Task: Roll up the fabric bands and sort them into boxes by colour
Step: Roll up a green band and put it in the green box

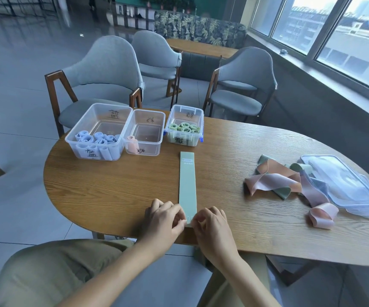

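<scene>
A green band (187, 185) lay flat, running from the worktop's (112, 185) near edge toward the far one, where three boxes stood. The left hand (164, 220) and right hand (210, 227) each pinched its near end with curled fingers, about to start the roll. A crooked first turn looked the likeliest fault: uneven pinches would skew the coil and leave it loose.

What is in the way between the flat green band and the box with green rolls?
Nothing visible. The green band lies straight on bare table, its far end just short of the green box. Both hands pinch its near end.
</scene>
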Motion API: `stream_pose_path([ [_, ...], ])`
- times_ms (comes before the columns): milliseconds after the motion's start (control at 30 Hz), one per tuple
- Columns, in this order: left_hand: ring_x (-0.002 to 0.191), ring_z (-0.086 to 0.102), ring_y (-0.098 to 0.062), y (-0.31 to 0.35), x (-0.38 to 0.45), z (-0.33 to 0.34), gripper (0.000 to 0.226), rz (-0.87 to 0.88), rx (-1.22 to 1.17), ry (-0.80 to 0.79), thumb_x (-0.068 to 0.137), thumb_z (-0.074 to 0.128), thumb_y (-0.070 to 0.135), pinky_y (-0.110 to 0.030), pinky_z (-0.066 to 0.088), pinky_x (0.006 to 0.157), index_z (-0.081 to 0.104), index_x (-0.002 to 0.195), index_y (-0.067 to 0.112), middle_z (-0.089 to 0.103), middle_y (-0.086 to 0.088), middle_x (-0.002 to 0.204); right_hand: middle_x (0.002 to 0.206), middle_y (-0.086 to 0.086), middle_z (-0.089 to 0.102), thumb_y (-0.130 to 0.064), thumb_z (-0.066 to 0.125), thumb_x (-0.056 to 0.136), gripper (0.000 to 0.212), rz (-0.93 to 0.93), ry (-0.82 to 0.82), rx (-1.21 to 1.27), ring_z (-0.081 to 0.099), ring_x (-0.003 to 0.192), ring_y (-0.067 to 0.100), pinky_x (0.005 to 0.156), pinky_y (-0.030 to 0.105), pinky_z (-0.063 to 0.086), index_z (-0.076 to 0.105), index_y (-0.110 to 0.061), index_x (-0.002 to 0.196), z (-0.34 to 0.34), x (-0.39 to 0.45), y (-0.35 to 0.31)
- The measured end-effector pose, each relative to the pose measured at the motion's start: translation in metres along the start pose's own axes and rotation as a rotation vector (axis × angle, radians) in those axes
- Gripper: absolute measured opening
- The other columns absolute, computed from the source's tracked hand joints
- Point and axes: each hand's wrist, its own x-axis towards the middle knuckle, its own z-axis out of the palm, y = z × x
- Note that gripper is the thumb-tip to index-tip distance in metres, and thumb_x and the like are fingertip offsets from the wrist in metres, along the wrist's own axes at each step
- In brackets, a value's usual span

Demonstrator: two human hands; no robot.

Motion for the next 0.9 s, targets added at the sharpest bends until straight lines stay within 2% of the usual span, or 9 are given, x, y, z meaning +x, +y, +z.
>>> stream_pose_path([
  [100, 0.083, 0.044, -0.013, 0.001, 0.002, 0.001, 0.024, 0.014, 0.018, 0.049, 0.078, 0.079, 0.028, -0.034, 0.041, 0.075, 0.056, 0.081, 0.031, 0.058, 0.019, 0.075, 0.093, -0.011, 0.055, -0.021, 0.055, 0.098, 0.007, 0.070, 0.023, 0.060, 0.044, 0.097, 0.015, 0.091, 0.029, 0.039, 0.062, -0.020, 0.100, 0.006, 0.004, -0.001],
  [233, 0.079, 0.048, -0.013, 0.003, 0.003, 0.001, 0.028, 0.103, 0.067, 0.088, 0.077, 0.080, 0.022, -0.030, 0.042, 0.071, 0.053, 0.081, 0.030, 0.058, 0.017, 0.078, 0.093, -0.008, 0.058, -0.020, 0.056, 0.097, 0.009, 0.100, 0.063, 0.105, 0.044, 0.093, 0.013, 0.088, 0.030, 0.041, 0.061, -0.022, 0.104, 0.011, 0.008, -0.002],
  [467, 0.092, 0.051, -0.013, -0.010, -0.006, -0.006, 0.009, 0.251, 0.093, 0.081, 0.088, 0.070, 0.026, -0.030, 0.043, 0.080, 0.062, 0.092, 0.029, 0.059, 0.017, 0.093, 0.094, -0.008, 0.059, -0.026, 0.057, 0.097, 0.009, 0.133, 0.139, 0.114, 0.048, 0.097, 0.015, 0.085, 0.030, 0.041, 0.058, -0.023, 0.106, 0.019, 0.015, -0.002],
  [567, 0.102, 0.051, -0.013, -0.016, -0.007, -0.006, 0.013, 0.266, 0.110, 0.076, 0.087, 0.071, 0.026, -0.030, 0.043, 0.086, 0.066, 0.099, 0.029, 0.061, 0.017, 0.102, 0.093, -0.008, 0.063, -0.028, 0.060, 0.096, 0.008, 0.136, 0.200, 0.096, 0.050, 0.097, 0.015, 0.083, 0.030, 0.041, 0.059, -0.023, 0.103, 0.020, 0.018, -0.004],
  [733, 0.113, 0.052, -0.017, -0.023, -0.004, -0.005, 0.021, 0.287, 0.148, 0.072, 0.087, 0.072, 0.030, -0.032, 0.045, 0.092, 0.069, 0.108, 0.028, 0.062, 0.015, 0.115, 0.088, -0.007, 0.065, -0.024, 0.064, 0.095, 0.007, 0.004, 0.309, -0.013, 0.055, 0.087, 0.021, 0.074, 0.035, 0.048, 0.057, -0.022, 0.095, 0.023, 0.009, -0.002],
  [900, 0.123, 0.049, -0.019, -0.033, 0.003, -0.004, 0.031, 0.274, 0.169, 0.041, 0.085, 0.072, 0.037, -0.035, 0.044, 0.098, 0.071, 0.115, 0.028, 0.061, 0.011, 0.127, 0.091, -0.006, 0.064, -0.009, 0.077, 0.083, 0.034, -0.274, 0.365, -0.196, 0.056, 0.075, 0.023, 0.064, 0.036, 0.055, 0.046, -0.022, 0.092, 0.015, -0.007, -0.001],
])
